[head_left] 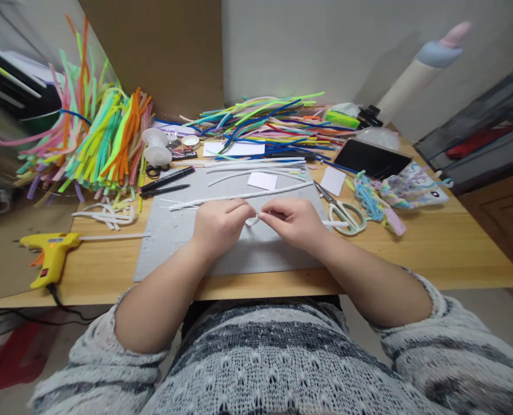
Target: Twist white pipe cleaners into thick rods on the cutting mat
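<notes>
My left hand (217,226) and my right hand (294,222) meet over the grey cutting mat (174,242), both closed in a pinch. Between their fingertips shows a small curl of white pipe cleaner (252,221). Two thin white wires (179,203) stick out to the left beyond my left hand. A fuzzy white end (333,223) pokes out on the far side of my right hand; my fingers hide how these parts join. Just behind my hands, a long white pipe cleaner (278,191) lies across the mat.
Scissors (347,218) lie right of the mat beside a white card (332,181). A yellow glue gun (54,253) rests at left, near black pens (166,181). Colourful pipe cleaners (265,118) are heaped at the back, with upright bundles (109,138) left. A dark-screened phone (372,158) sits right.
</notes>
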### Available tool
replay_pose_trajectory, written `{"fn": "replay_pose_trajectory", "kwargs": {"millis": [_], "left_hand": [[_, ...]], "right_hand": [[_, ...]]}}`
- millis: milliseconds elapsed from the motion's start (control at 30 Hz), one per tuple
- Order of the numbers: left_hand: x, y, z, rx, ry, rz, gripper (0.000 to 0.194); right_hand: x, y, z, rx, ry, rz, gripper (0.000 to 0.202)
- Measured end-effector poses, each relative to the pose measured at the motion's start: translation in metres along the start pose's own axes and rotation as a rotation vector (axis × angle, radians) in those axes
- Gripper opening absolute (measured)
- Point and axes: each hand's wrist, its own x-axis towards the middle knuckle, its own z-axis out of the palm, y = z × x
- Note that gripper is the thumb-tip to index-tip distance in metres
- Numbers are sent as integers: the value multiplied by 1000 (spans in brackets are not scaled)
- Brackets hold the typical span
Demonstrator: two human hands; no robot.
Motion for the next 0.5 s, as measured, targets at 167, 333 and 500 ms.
{"fn": "replay_pose_trajectory", "kwargs": {"millis": [167, 333, 500], "left_hand": [[1, 2, -1, 31, -2, 8, 17], [8, -19, -9, 17, 32, 12, 12], [6, -54, -27, 114, 114, -92, 19]], "right_hand": [[0, -1, -1, -15, -2, -4, 24], [5, 5, -13, -15, 41, 37, 20], [10, 13, -23, -6, 103, 107, 21]]}}
